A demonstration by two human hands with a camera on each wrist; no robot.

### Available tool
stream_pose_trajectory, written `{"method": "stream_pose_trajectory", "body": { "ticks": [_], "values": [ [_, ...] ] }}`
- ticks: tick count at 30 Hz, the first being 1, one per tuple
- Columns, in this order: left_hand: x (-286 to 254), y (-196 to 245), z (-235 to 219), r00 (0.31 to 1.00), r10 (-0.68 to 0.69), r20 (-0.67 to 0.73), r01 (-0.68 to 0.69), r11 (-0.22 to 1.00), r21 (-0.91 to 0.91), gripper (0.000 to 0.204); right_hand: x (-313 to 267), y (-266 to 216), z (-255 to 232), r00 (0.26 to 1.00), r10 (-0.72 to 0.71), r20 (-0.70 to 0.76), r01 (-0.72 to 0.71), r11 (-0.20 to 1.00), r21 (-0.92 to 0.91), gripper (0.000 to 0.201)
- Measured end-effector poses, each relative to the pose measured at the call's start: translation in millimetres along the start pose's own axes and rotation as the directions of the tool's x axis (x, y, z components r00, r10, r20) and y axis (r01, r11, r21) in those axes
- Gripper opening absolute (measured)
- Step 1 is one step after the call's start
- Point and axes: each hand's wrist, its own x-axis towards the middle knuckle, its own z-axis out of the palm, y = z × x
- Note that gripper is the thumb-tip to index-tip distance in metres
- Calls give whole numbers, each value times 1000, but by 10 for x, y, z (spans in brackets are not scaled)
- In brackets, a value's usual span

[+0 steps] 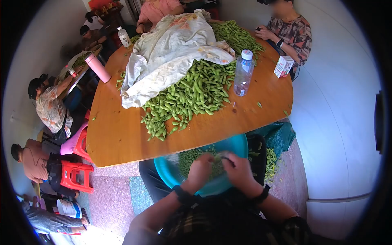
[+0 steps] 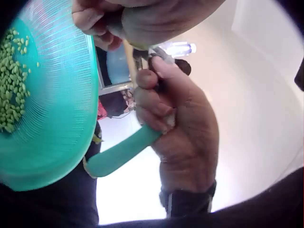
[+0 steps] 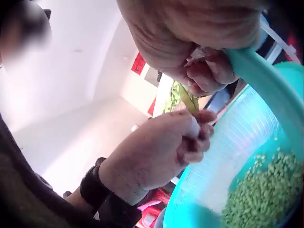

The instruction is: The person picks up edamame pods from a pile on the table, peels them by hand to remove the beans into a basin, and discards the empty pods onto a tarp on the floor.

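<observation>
Over a teal plastic basin (image 1: pixel 241 152) both hands are close together. My left hand (image 3: pixel 147 149) pinches a green soybean pod (image 3: pixel 190 103) between thumb and fingers. My right hand (image 2: pixel 187 118) has its fingers curled round the teal handle (image 2: pixel 124 151) of a slim tool; its metal tip (image 2: pixel 154 51) shows near the thumb, at the pod. What kind of tool it is I cannot tell. Shelled green beans (image 3: pixel 266 194) lie in the basin below the hands. Whitish wrapping covers part of the right fingers.
A wooden table (image 1: pixel 122 136) stands ahead with a heap of soybean pods (image 1: pixel 192 94) partly under a white cloth (image 1: pixel 167 49). On it are a plastic bottle (image 1: pixel 243 75), a pink tumbler (image 1: pixel 98 68) and a small carton (image 1: pixel 283 66). A green sack (image 1: pixel 275 136) and husks (image 1: pixel 270 165) lie right. Several people sit around.
</observation>
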Motion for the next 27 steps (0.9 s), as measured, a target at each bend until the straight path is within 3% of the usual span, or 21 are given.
{"method": "stream_pose_trajectory", "body": {
  "ticks": [1, 2, 4, 5, 7, 9, 11, 13, 14, 18, 19, 20, 21, 22, 23, 25, 27],
  "values": [
    [12, 3, -31, 989, 112, 92, -128, 974, 188, 27, 3, 45, -109, 997, 76, -7, -76, 994, -73, 15],
    [-17, 37, -70, 990, 114, 87, -129, 973, 192, 27, 5, 124, -274, 989, 149, -22, -150, 978, -146, 16],
    [-84, 385, -285, 893, 444, -71, -340, 770, 540, 24, 17, 329, -595, 984, 28, -174, -61, 981, -187, 16],
    [-48, 399, -379, 892, 446, -73, -339, 768, 543, 24, -39, 574, -806, 975, 84, -206, -163, 899, -407, 12],
    [48, 395, -615, 891, 339, -301, -127, 824, 552, 15, -69, 641, -1019, 957, 130, -260, -214, 920, -328, 13],
    [261, 461, -885, 835, 355, -420, -2, 766, 643, 13, -130, 768, -1133, 950, 169, -264, -251, 915, -317, 13],
    [418, 327, -984, 812, 376, -446, 38, 729, 683, 12, -108, 652, -1027, 947, 199, -252, -279, 898, -340, 14],
    [518, 181, -1012, 856, 244, -456, 112, 773, 624, 10, -68, 480, -823, 973, 214, -81, -227, 950, -215, 20],
    [531, 183, -1013, 853, 257, -455, 108, 766, 634, 8, -32, 350, -719, 974, 210, -85, -224, 951, -214, 20],
    [364, 357, -912, 907, 153, -392, 120, 799, 590, 10, 225, -118, -368, 982, 36, 186, -43, 998, 36, 17],
    [288, 409, -847, 934, 61, -351, 70, 934, 350, 13, 290, -209, -302, 983, 47, 177, -54, 998, 35, 17],
    [226, 453, -783, 958, -18, -285, 42, 996, 79, 18, 362, -298, -246, 954, 116, 275, -161, 976, 145, 16],
    [185, 493, -729, 961, -14, -276, 36, 996, 77, 18, 406, -357, -204, 912, 165, 376, -269, 932, 243, 16],
    [153, 526, -687, 977, -79, -199, 35, 975, -218, 22, 430, -378, -156, 915, 168, 368, -269, 932, 243, 16],
    [127, 541, -654, 987, -122, -104, 55, 869, -493, 25, 456, -378, -103, 896, 146, 419, -291, 906, 306, 17],
    [82, 503, -624, 989, -104, -101, 33, 839, -543, 26, 460, -356, -57, 876, 119, 467, -315, 874, 369, 20],
    [38, 479, -620, 984, -172, -51, 108, 796, -596, 27, 438, -336, -37, 882, 103, 461, -295, 881, 369, 20]
  ]
}}
